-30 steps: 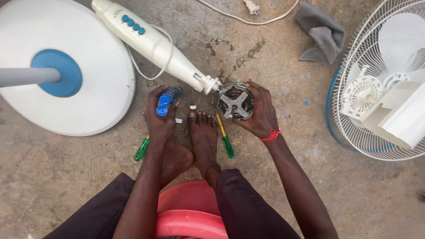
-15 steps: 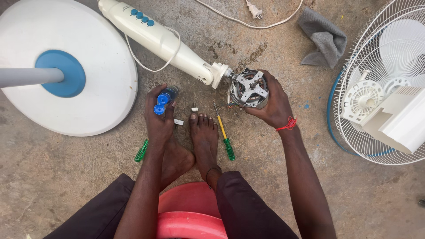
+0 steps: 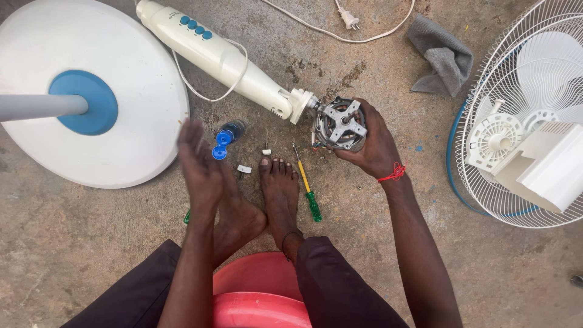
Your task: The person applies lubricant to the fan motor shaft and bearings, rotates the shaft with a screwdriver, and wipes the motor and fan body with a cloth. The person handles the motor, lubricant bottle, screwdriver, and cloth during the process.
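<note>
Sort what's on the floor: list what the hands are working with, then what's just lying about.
In hand or by the hands: motor in right hand; fan neck; blue-capped bottle near empty left hand; screwdriver.

Lying about: fan base, grey rag, fan guard, plug.

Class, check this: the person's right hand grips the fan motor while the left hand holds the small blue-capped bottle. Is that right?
Not quite. The head view shows the left hand empty, open above the ground; the blue-capped bottle lies beside it. The right hand does grip the fan motor.
</note>
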